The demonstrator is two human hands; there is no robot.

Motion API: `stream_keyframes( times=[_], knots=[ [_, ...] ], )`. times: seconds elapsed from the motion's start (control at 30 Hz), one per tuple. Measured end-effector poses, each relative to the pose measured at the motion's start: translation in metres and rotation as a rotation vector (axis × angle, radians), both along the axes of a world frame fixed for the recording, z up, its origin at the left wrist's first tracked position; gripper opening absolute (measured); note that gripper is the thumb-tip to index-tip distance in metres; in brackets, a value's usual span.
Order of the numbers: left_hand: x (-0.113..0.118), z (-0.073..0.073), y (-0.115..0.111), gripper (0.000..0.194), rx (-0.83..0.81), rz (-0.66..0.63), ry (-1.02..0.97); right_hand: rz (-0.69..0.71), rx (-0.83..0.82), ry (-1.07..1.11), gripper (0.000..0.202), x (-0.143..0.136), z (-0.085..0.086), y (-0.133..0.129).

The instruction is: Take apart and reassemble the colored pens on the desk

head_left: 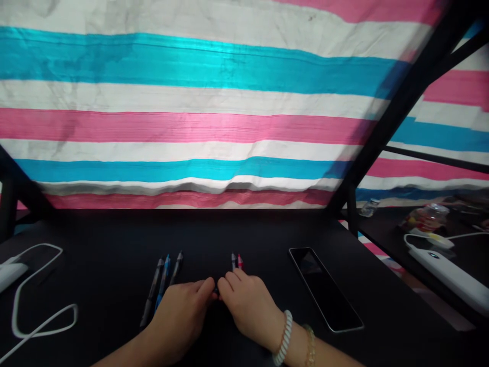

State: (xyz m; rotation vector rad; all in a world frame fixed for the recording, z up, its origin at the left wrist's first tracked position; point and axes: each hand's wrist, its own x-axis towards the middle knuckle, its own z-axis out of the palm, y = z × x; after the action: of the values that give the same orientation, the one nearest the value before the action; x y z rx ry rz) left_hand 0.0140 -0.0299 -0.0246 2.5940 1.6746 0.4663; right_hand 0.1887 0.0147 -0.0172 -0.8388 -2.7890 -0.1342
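Both my hands meet near the middle of the black table. My left hand has its fingers pinched on a small dark object, mostly hidden between the fingertips. Closed around the other side of that object is my right hand, with a white coiled band and a beaded bracelet at the wrist. Beside my left hand lie a black pen, a blue pen and a dark grey pen. Just beyond my right hand, the tips of a dark pen and a red pen show.
A phone lies right of my hands. At the left are a white cable and a white block. A second table at the right holds a white power strip and a jar. Black frame bars rise on both sides.
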Motion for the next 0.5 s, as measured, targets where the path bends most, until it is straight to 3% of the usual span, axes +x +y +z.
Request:
stream_keyframes(
  times=[0.23,0.5],
  knots=[
    [-0.004,0.001,0.001,0.028,-0.044,0.02,-0.194,0.088,0.117,0.046,0.006,0.002,0.0,0.008],
    [-0.005,0.005,0.002,0.037,-0.173,-0.018,-0.327,0.201,0.195,0.309,0.021,0.007,-0.003,0.011]
  ],
)
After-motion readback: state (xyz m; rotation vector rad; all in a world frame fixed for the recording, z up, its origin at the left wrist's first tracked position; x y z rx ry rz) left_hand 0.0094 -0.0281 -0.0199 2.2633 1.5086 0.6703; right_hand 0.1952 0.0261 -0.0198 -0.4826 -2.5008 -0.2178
